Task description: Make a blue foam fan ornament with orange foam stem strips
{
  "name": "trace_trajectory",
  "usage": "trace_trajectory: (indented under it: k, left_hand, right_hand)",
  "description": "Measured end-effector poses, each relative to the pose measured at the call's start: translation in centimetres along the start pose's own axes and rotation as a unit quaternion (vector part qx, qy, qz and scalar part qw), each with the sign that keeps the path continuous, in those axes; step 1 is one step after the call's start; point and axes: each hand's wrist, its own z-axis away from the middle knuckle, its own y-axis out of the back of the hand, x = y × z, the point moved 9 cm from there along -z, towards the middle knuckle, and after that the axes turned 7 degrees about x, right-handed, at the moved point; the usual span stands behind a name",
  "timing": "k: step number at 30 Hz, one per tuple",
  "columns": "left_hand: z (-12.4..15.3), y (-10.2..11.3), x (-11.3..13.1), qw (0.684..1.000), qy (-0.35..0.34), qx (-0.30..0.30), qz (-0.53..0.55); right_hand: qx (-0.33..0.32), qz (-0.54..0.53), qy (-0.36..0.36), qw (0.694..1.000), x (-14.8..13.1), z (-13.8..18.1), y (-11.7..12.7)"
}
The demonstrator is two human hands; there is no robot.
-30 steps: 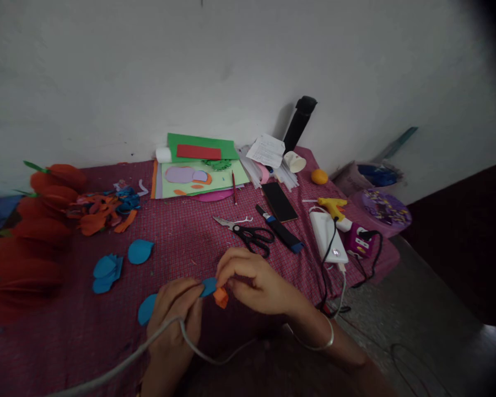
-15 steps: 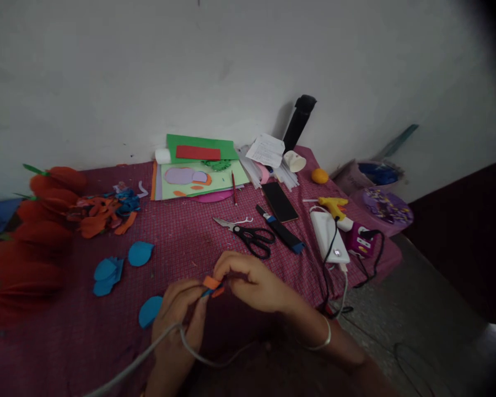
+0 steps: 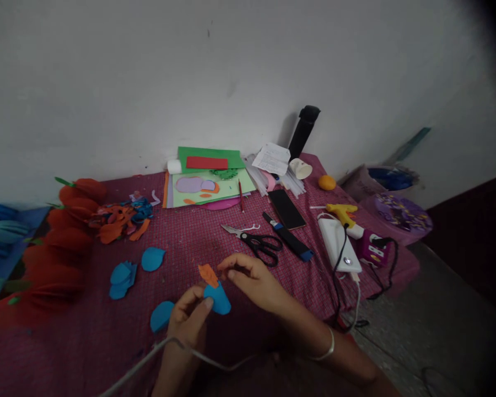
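Note:
My left hand pinches a blue teardrop-shaped craft foam piece between thumb and fingers. An orange leaf-like cutout sticks up from its upper end. Beside that cutout, my right hand has its fingers bent and slightly apart, with nothing visible in them. Close to my left hand lies a loose blue piece. Farther left are another blue piece and a small stack of blue pieces. Black-handled scissors rest beyond my right hand.
Red-orange foam pumpkins line the left side, near orange and blue scraps. Coloured sheets lie at the back. Rightward are a box cutter, phone, yellow glue gun and white power bank. A cable crosses my left wrist.
The blue and orange piece has turned from nearly edge-on to showing its flat blue face. My right fingers have come away from it slightly. The whole view has shifted a little.

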Motion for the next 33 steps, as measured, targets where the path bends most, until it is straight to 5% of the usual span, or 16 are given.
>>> trace_trajectory:
  k: [5,10,13,15,22,29,33]
  left_hand:
    - [-0.6,2.2,-1.7,0.990,0.071,0.028,0.117]
    - [-0.7,12.7,3.9,0.968,-0.034,0.188,0.164]
    - [0.9,18.8,7.9,0.945,-0.120,0.265,0.150]
    - [1.9,21.0,9.2,0.940,-0.146,0.288,0.110]
    - [2.1,22.0,6.9,0.937,-0.086,0.267,0.210]
    - [1.6,21.6,6.3,0.932,-0.061,0.262,0.245]
    - [1.2,21.3,5.9,0.932,-0.063,0.246,0.258]
  right_hand:
    - [0.045,0.074,0.019,0.996,0.0,0.3,1.1]
    - [0.000,0.148,0.018,0.989,0.7,0.2,-0.3]
    - [-0.106,0.206,0.028,0.972,1.2,0.1,-4.1]
    - [-0.178,0.263,0.058,0.947,1.4,0.1,-7.1]
    - [-0.290,0.435,0.223,0.823,2.0,0.0,-14.6]
    - [-0.318,0.498,0.265,0.762,3.1,0.7,-16.1]
    - [-0.336,0.562,0.296,0.696,3.9,1.6,-17.0]
